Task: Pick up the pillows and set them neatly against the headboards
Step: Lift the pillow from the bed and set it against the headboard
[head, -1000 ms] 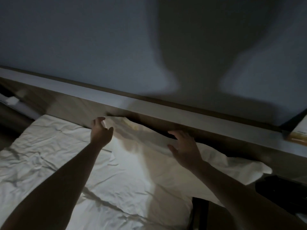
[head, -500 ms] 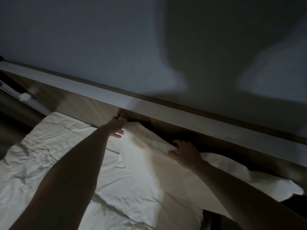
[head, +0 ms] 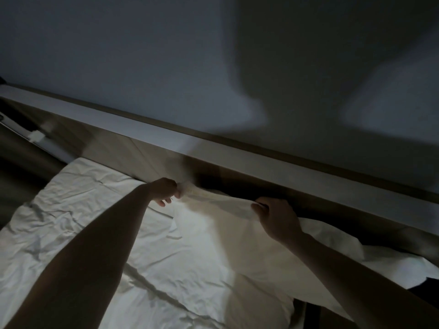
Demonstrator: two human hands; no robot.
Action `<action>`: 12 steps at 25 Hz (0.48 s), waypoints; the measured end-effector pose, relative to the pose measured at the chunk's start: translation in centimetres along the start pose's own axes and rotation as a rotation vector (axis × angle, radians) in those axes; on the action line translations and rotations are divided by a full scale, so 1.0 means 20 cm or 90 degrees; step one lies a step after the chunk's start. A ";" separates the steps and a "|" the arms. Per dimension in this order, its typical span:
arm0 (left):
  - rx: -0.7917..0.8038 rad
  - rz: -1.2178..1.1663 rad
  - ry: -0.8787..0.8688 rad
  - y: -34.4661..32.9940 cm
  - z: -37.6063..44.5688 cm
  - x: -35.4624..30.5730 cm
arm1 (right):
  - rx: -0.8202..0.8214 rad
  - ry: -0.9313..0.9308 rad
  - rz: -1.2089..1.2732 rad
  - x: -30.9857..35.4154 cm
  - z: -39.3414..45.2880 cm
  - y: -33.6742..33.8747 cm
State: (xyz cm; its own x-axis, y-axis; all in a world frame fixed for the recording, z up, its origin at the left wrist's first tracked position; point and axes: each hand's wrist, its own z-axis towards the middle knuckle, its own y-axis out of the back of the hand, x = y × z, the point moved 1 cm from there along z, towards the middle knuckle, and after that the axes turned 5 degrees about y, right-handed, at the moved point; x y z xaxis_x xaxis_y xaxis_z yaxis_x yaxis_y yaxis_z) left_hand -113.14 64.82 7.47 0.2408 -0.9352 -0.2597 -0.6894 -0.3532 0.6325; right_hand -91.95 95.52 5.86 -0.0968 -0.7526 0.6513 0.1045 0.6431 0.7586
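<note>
Our left hand (head: 166, 189) pinches the pillow's (head: 228, 236) upper corner at mid-frame, and our right hand (head: 275, 219) is closed on its top edge further right. The pillow lies on the bed (head: 78, 217) just below the headboard (head: 147, 148), limp and creased, white, flattened. If we pull only the loose casing, the filling could slump and the pillow would sag crooked, or slide off the bed's lower-right edge

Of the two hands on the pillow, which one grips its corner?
The left hand pinches the pillow's corner by the headboard; the right hand grips its upper edge, farther along.
</note>
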 end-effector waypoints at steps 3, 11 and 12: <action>0.000 -0.141 0.029 -0.02 -0.02 0.06 | -0.042 -0.020 0.030 0.00 -0.01 0.00; -0.256 -0.271 -0.143 0.01 0.02 0.04 | 0.018 -0.112 -0.024 -0.09 -0.09 0.04; -0.319 -0.325 -0.195 0.05 -0.01 0.01 | 0.012 -0.113 -0.021 -0.11 -0.11 0.07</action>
State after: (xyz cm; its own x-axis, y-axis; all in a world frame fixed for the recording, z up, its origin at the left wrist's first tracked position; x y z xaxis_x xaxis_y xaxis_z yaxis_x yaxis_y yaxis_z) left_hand -113.65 64.20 8.08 0.1957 -0.6297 -0.7518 -0.1346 -0.7766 0.6155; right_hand -89.45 97.67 5.41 -0.2727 -0.7373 0.6181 0.0801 0.6228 0.7783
